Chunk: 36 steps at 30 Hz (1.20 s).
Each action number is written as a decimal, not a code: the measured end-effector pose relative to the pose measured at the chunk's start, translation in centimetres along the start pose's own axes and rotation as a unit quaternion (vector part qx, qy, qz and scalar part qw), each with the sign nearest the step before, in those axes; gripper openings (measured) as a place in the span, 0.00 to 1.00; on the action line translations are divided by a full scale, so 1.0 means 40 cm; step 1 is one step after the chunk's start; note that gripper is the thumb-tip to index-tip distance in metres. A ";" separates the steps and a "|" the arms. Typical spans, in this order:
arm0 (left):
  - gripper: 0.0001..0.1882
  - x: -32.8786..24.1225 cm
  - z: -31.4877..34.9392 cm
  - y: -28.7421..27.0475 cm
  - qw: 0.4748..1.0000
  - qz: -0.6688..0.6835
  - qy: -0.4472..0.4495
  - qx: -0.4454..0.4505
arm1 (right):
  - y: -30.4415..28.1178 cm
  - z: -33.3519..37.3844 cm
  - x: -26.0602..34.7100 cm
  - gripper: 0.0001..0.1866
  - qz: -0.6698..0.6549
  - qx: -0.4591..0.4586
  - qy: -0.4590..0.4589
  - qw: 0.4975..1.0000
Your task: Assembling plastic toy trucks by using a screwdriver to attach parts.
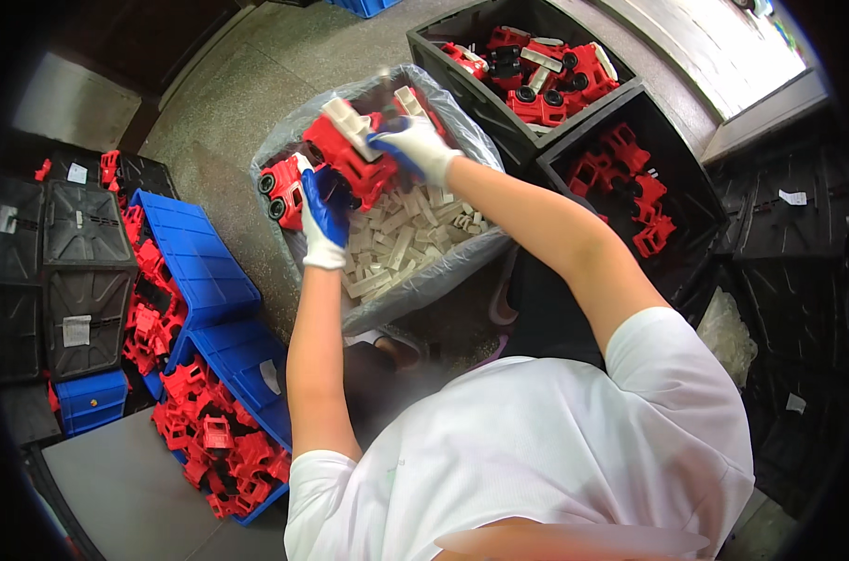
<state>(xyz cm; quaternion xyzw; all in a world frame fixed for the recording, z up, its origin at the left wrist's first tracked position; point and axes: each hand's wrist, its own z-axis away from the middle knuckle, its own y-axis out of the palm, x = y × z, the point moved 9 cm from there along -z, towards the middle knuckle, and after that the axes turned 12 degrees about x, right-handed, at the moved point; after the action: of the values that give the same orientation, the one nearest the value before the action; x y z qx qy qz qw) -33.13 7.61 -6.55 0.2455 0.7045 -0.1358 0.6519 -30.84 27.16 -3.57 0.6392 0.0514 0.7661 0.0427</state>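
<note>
- The pale block (348,128) slanted down rightward, just left of the right hand (415,148), the nearer.
- Left hand (324,222): beside the wheeled red truck (282,194).
- I couldn't tell whether either's fingers gripped.

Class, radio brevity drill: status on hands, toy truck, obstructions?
Left hand at red toy truck. Right hand at off-white part, grips unclear. Loose off-white pieces below, nothing visibly blocking.
</note>
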 end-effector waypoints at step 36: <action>0.30 -0.218 0.335 0.263 0.953 0.153 -0.211 0.156 | -0.044 0.660 0.042 0.34 0.482 0.254 0.072 0.835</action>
<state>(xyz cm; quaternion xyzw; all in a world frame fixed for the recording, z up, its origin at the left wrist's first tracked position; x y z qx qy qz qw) -15.95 8.15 1.87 0.4146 0.4747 -0.1912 0.7525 -5.16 29.75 2.54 0.5142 -0.0674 0.6938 -0.4998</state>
